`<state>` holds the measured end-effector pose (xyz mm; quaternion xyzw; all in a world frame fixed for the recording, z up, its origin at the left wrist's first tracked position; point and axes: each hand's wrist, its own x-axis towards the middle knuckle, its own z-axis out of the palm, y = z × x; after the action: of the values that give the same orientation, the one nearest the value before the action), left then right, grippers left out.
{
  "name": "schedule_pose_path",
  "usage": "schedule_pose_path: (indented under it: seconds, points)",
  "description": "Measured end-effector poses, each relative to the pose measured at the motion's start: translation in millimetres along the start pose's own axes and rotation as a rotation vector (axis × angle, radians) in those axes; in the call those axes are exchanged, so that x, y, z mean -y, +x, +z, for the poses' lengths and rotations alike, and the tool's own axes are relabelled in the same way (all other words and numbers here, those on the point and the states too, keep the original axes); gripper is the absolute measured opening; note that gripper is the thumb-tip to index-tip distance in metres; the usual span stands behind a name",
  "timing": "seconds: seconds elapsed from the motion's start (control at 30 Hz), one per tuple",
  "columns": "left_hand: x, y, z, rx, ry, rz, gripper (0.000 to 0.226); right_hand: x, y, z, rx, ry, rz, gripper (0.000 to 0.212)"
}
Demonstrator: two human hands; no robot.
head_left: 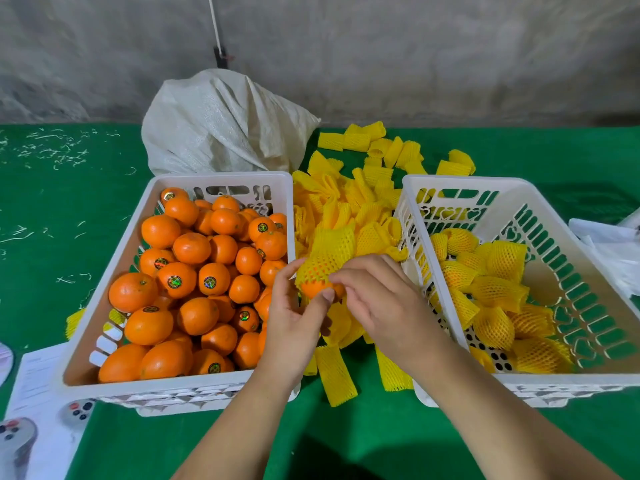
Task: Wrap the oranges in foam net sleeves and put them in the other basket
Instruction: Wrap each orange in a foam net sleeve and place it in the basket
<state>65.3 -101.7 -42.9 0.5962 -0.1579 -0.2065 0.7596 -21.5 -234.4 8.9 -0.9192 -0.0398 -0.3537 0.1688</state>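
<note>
The sleeving step is in hand: between the two baskets, above the pile of loose sleeves (349,209) on the desk (52,244), the left hand (294,323) and right hand (384,299) both pinch the lower edge of a foam net sleeve (327,252) drawn partway over one orange (317,289), whose near end remains bare. The next move likely calls for pulling the net fully over the fruit. It then goes into the right basket (588,377) with the wrapped oranges (495,292); the left basket (114,237) holds unwrapped stock.
</note>
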Motion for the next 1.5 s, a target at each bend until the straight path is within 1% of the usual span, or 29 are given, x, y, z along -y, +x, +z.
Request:
schedule_pose_path:
  seconds: [0.07,0.1,0.2,0.23,0.3,0.37,0.4,0.53,0.6,0.67,0.7,0.77,0.8,0.87,0.93,0.97,1.07,1.13,1.17,1.2,1.27,1.33,1.37,1.4,1.43,1.47,1.5]
  points:
    - [1,0,2,-0.009,0.016,0.034,0.043,0,-7,4,-0.025,-0.012,0.030,0.023]
    - [1,-2,2,0.005,0.033,0.056,0.042,0,-9,7,-0.035,-0.009,0.091,0.026]
    - [2,-4,1,0.031,0.061,0.059,0.040,-1,-11,12,-0.031,0.075,0.371,0.041]
    - [1,-3,0,0.043,0.059,0.043,0.041,-1,-11,14,-0.026,0.102,0.409,0.044]
    - [2,-3,-3,0.106,0.056,0.023,0.051,-3,-11,15,-0.028,0.113,0.397,0.046]
    - [2,-5,-4,0.176,0.085,0.040,0.061,-5,-9,13,-0.045,0.084,0.345,0.042]
    - [2,-6,-4,0.181,0.093,0.047,0.062,-6,-7,12,-0.050,0.061,0.314,0.040]
    - [1,-3,3,0.054,0.034,0.047,0.050,-6,-7,7,-0.085,-0.033,0.159,0.029]
    - [1,-3,6,0.010,0.026,0.058,0.049,1,-13,9,-0.111,-0.059,0.101,0.025]
    - [1,-4,5,0.023,0.039,0.067,0.047,7,-17,15,-0.105,-0.049,0.154,0.025]
    - [2,-5,3,0.041,0.041,0.069,0.047,7,-17,17,-0.081,-0.031,0.233,0.031]
    - [3,-6,0,0.086,0.026,0.056,0.051,4,-18,21,-0.009,0.043,0.402,0.051]
    - [2,-6,-2,0.114,0.011,0.039,0.055,2,-17,22,0.011,0.084,0.442,0.057]
    - [1,-7,-4,0.162,0.009,0.026,0.064,-1,-16,22,-0.005,0.137,0.436,0.059]
    - [-1,-7,-4,0.156,0.047,0.052,0.069,-2,-14,21,-0.041,0.136,0.397,0.051]
    - [-1,-7,-4,0.137,0.056,0.065,0.067,-2,-13,20,-0.058,0.121,0.376,0.046]
    - [1,-4,-3,0.036,0.030,0.103,0.051,0,-18,20,-0.103,0.060,0.282,0.035]
    - [4,-2,-4,-0.023,0.033,0.126,0.043,7,-24,25,-0.092,0.036,0.219,0.030]
    - [6,-1,-4,-0.031,0.036,0.135,0.043,11,-26,27,-0.060,0.060,0.231,0.030]
    - [8,-1,-4,-0.037,0.038,0.138,0.046,14,-27,30,-0.018,0.113,0.289,0.032]
    - [10,0,-6,-0.063,0.052,0.123,0.056,19,-25,28,0.036,0.330,0.518,0.041]
    - [12,0,-6,-0.087,0.083,0.122,0.064,19,-21,22,-0.007,0.579,0.757,0.044]
    - [13,0,-6,-0.085,0.108,0.143,0.066,19,-19,19,-0.043,0.654,0.827,0.047]
    - [13,0,-5,-0.069,0.138,0.174,0.067,18,-17,16,-0.044,0.716,0.864,0.056]
    - [13,-1,-4,-0.041,0.172,0.207,0.067,18,-14,16,0.002,0.791,0.885,0.069]
    - [14,-2,-3,0.003,0.210,0.232,0.067,19,-11,17,0.076,0.872,0.894,0.081]
    - [16,-4,-2,0.052,0.259,0.249,0.069,23,-8,20,0.146,0.935,0.880,0.086]
